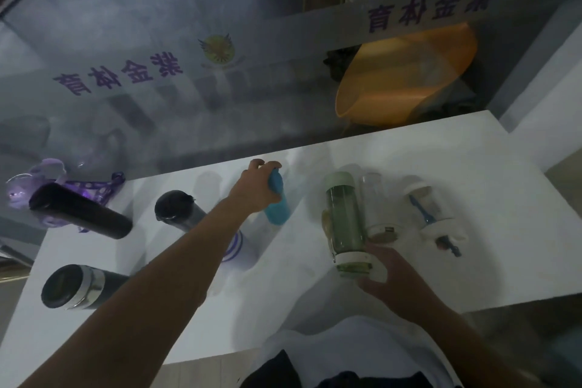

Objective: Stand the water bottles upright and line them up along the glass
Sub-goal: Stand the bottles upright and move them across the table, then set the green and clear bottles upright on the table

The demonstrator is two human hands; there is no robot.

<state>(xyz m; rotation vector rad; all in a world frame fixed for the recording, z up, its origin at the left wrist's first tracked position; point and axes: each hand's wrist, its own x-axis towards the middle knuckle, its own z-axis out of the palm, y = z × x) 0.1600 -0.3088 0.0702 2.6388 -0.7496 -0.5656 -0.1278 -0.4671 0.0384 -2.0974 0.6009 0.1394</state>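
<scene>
My left hand (256, 187) grips the top of a blue bottle (277, 205) that stands near the glass wall (189, 88). My right hand (390, 274) holds the white-capped end of a green bottle (343, 217) lying on the white table (472, 198). Beside it lie a clear bottle (378, 208) and a clear bottle with a blue straw (431, 211). To the left stand a black tumbler (179, 208), a tall black flask (82, 211) and a purple bottle (34, 183). A white bottle with blue stripes (239, 246) sits under my forearm. A black and silver flask (72, 287) is at the front left.
An orange basin (406, 72) leans behind the glass at the back right. The table's front edge runs close to my body, and its right edge drops off past the straw bottle.
</scene>
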